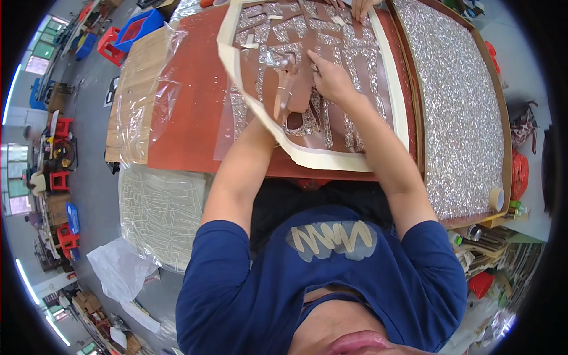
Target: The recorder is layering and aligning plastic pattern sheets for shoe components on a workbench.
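A stencil-like sheet with a wide cream border (331,161) lies over brown flat pieces and silver glitter material. My left forearm passes under its border, and my left hand (286,80) shows partly beneath clear film, beside a long brown strip (303,89). How its fingers are set is hard to make out. Above the sheet, my right hand (334,80) has its index finger and thumb at the strip's right edge, with the other fingers curled. At the far edge are another person's hands (360,8), touching the same sheet.
A red-brown board (189,118) lies under the sheet, with plywood (133,106) at its left. To the right stands a shallow tray of silver glitter material (452,106), with a tape roll (496,199) in its near corner. A film-covered patterned panel (163,213) sits lower left.
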Available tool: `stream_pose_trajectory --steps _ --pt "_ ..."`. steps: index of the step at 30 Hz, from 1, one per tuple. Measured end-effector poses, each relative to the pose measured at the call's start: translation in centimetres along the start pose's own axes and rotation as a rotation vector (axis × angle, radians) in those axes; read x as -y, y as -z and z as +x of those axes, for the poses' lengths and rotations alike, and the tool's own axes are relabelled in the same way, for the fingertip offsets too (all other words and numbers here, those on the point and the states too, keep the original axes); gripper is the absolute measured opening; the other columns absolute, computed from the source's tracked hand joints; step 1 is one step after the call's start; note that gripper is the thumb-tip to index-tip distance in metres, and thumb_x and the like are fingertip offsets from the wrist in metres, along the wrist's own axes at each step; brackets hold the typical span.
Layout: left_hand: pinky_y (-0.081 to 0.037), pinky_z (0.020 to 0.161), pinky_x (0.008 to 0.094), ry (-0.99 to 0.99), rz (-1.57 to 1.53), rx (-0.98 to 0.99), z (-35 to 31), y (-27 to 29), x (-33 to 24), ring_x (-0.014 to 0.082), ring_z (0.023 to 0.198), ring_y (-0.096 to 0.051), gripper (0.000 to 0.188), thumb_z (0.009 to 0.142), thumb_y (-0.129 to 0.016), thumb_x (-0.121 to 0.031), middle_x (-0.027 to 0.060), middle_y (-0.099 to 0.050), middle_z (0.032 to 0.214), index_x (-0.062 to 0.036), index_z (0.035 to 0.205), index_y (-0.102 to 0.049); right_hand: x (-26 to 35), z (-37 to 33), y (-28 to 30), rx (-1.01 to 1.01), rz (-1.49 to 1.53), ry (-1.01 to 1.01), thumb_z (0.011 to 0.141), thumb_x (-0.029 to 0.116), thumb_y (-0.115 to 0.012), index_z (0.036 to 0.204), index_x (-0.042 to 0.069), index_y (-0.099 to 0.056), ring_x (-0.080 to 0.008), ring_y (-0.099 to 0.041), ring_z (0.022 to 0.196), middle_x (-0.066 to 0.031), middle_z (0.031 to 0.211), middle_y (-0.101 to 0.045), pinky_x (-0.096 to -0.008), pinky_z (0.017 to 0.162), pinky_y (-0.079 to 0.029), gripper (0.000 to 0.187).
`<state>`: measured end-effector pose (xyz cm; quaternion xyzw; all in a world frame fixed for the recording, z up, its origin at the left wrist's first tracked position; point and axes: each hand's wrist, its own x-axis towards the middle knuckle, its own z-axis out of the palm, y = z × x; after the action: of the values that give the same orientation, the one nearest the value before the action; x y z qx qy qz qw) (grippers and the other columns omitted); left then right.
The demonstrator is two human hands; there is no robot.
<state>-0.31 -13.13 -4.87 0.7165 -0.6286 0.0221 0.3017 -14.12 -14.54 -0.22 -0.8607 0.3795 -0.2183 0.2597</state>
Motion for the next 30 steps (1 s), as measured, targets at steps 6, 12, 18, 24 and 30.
stream_pose_trajectory --steps 6,12,18,24,30 --pt "-0.046 0.088 0.0421 -0.087 0.061 -0.019 -9.0 4.5 1.9 0.0303 0.102 -0.060 0.040 0.090 -0.051 -0.033 0.0167 -0.063 0.107 -0.0028 0.115 -0.061 -1.2 -9.1 3.8 0.367 -0.104 0.151 0.082 0.018 -0.067 0.131 -0.002 -0.047 -0.0382 -0.049 0.117 -0.0241 0.126 -0.053 -0.0425 0.100 -0.040 0.057" --pt "-0.045 0.091 0.0431 -0.161 0.148 -0.061 -8.6 1.7 -0.3 0.0309 0.105 -0.059 0.042 0.090 -0.050 -0.034 0.0175 -0.062 0.110 -0.0030 0.117 -0.060 1.1 -16.2 3.1 0.274 -0.060 0.322 0.077 0.025 -0.071 0.122 -0.006 -0.051 -0.0377 -0.049 0.115 -0.0228 0.122 -0.053 -0.0453 0.100 -0.038 0.059" --pt "-0.045 0.093 0.0441 -0.245 0.275 -0.137 -10.3 2.3 -2.8 0.0314 0.108 -0.058 0.044 0.091 -0.050 -0.036 0.0184 -0.062 0.114 -0.0032 0.118 -0.060 2.3 -18.3 -0.8 0.050 -0.236 0.488 0.075 0.017 -0.069 0.121 -0.005 -0.051 -0.0329 -0.053 0.108 -0.0202 0.117 -0.056 -0.0473 0.096 -0.038 0.054" --pt "-0.019 0.112 0.0547 -0.057 0.004 0.548 -8.7 3.8 -4.0 0.0341 0.135 -0.034 0.062 0.092 -0.042 -0.048 0.0205 -0.037 0.145 -0.0049 0.135 -0.047 2.2 -13.7 3.9 -0.378 -0.028 0.402 0.077 0.000 -0.060 0.077 0.002 -0.051 -0.0334 -0.051 0.065 -0.0142 0.071 -0.049 -0.0434 0.058 -0.042 0.009" --pt "-0.021 0.111 0.0560 -0.124 0.238 0.332 -9.9 3.0 -4.3 0.0358 0.133 -0.038 0.066 0.089 -0.048 -0.051 0.0202 -0.043 0.141 -0.0043 0.136 -0.047 2.4 -14.7 6.3 0.092 0.024 0.532 0.076 0.033 -0.075 0.105 0.002 -0.056 -0.0345 -0.057 0.090 -0.0149 0.098 -0.057 -0.0421 0.077 -0.048 0.047"
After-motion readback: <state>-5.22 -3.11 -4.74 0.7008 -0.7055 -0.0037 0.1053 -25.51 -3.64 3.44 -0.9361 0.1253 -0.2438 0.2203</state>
